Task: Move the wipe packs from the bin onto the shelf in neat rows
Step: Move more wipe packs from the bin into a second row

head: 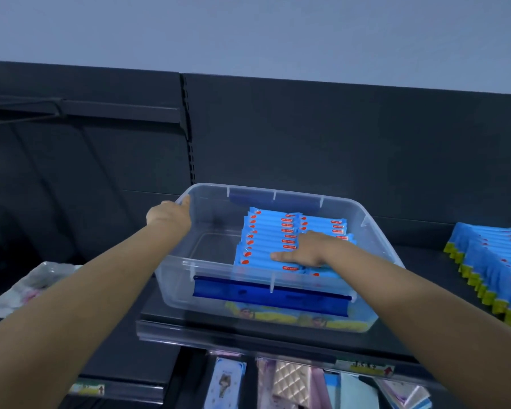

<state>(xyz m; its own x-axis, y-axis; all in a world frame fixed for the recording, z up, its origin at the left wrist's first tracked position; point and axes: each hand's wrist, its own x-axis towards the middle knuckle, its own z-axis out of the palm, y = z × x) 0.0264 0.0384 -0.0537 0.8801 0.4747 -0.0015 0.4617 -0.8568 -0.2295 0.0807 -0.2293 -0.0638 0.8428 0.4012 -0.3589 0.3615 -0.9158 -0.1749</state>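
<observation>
- Shelf (425, 258): dark, with the bin (171, 278) sitting at its front edge. A finished row (493, 261) stood to the right, apart from the bin.
- Bin: clear. The packs (266, 240) were bunched in its right half, on edge, long axis left-right.
- Right hand (307, 250): lay flat on the packs, thumb spread left, no pinch visible. It was the nearer hand to both packs and row.
- Left hand (168, 215): fingers curled over the bin's far-left corner, likely steadying it.
- Likely next: grab packs, lift, carry right.
</observation>
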